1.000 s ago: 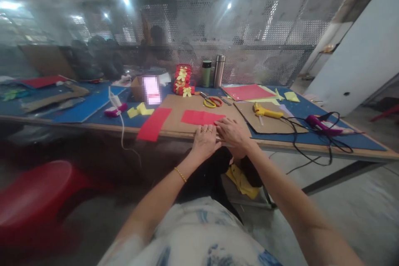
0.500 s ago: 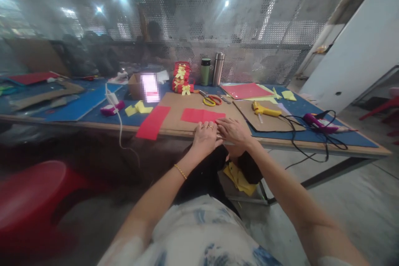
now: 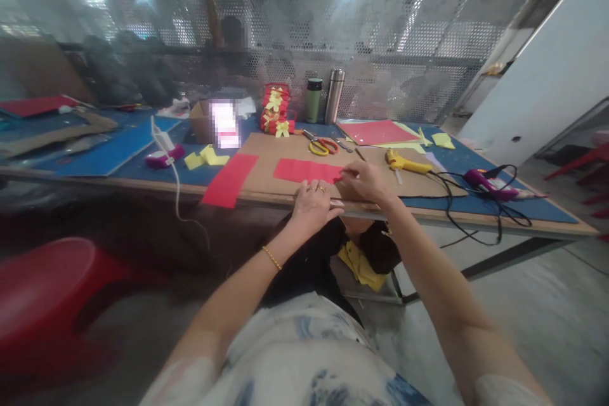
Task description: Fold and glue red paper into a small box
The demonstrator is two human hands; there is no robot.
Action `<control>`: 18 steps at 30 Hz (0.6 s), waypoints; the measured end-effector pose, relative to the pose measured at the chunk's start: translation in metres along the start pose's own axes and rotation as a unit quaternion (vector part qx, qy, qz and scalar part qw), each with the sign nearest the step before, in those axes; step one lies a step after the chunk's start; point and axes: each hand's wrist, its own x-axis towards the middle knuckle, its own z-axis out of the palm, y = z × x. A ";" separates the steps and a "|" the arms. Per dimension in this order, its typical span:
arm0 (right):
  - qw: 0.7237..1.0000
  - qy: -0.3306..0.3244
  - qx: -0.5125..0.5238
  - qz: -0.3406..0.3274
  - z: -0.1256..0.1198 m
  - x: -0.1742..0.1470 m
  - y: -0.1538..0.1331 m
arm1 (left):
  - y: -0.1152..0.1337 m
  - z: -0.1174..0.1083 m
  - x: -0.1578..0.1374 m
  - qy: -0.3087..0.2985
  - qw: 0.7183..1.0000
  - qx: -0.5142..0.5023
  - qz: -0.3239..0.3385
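Observation:
A creased red paper strip (image 3: pixel 304 170) lies on the brown cardboard (image 3: pixel 266 144) in front of me. My left hand (image 3: pixel 311 206) rests at the table's front edge, fingers stretched out, the tips by the strip's near side. At the strip's right end my right hand (image 3: pixel 364 181) is closed in a pinch on the paper. To the left, a second red paper strip (image 3: pixel 231 181) hangs slightly over the table edge. Scissors with red and yellow handles (image 3: pixel 323 146) lie beyond the strip. On the cardboard to the right sits a yellow glue gun (image 3: pixel 406 162).
Red paper decorations with yellow bows (image 3: pixel 277 111), a green tumbler (image 3: pixel 313 101) and a steel flask (image 3: pixel 335 96) stand at the back. Red sheets (image 3: pixel 378 132) lie back right. Cables run to purple power strips (image 3: pixel 490 186) (image 3: pixel 164 157). A red stool (image 3: pixel 52 285) is at left.
My right hand has lifted from lying flat beside the left and moved to pinch the strip's right end. The left hand stays nearly in place. The camera view has tilted slightly down.

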 end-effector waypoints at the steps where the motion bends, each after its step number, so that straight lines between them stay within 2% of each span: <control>1: 1.000 -0.012 -0.005 0.010 0.002 0.002 -0.001 | 0.000 0.000 0.000 0.000 1.000 0.000 -0.002; 7: 0.997 -0.059 -0.015 0.052 0.010 0.021 0.004 | 0.000 0.002 0.001 -0.010 1.000 -0.003 -0.006; 11: 0.997 -0.057 -0.025 0.054 0.006 0.029 0.014 | 0.001 0.002 0.000 -0.004 1.000 0.000 -0.009; 14: 0.999 -0.027 -0.032 0.027 0.003 0.025 0.015 | 0.000 0.002 -0.001 0.001 1.000 -0.001 -0.006; 18: 0.997 0.007 -0.023 -0.072 0.010 0.007 0.003 | 0.000 0.002 -0.001 0.005 1.000 -0.006 -0.006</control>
